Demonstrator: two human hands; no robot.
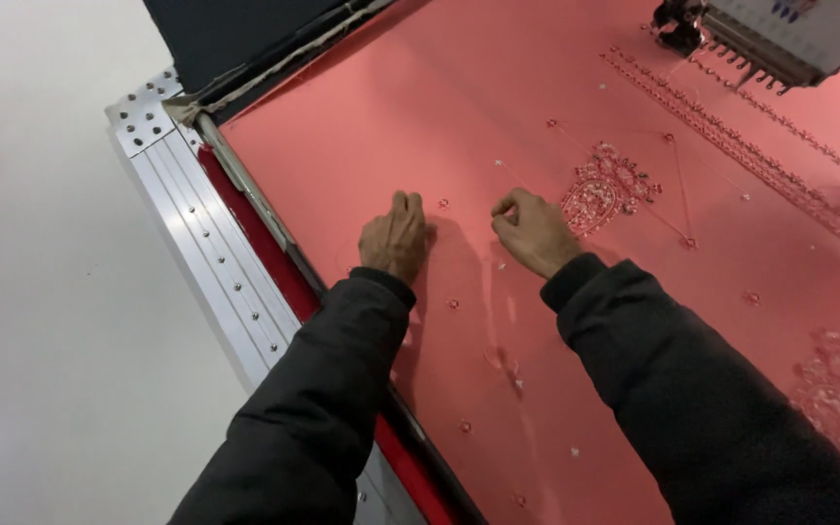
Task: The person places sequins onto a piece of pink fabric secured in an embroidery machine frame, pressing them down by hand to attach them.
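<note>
Both arms in dark padded sleeves reach forward over a stretched sheet of salmon-pink fabric (420,107), forearms angled in from below. Left hand (396,238) lies knuckles-up, fingers drawn together and curled down so the tips press flat on the cloth; nothing visible inside it, fingers closed against the fabric rather than around an object. Right hand (534,231) sits just beside it, apart by a narrow gap, wrist cocked, thumb and forefinger pinched narrow at the tip nearest the left hand; whether a thread is caught in the pinch cannot be told, too fine to see. Just past the right knuckles: a pale beaded teardrop embroidery motif (603,190), thin loose threads running off it. Small sequin dots (453,303) scattered on the cloth between and below the wrists. Outboard of the left hand, near the wrist: a red clamp strip (264,255) along the fabric edge, then a silver perforated metal frame rail (196,228), then a plain white table surface (41,292). Well beyond the right hand, at the far corner: a white multi-needle embroidery machine head (775,34), with a long beaded border band (731,136) stitched below it.
</note>
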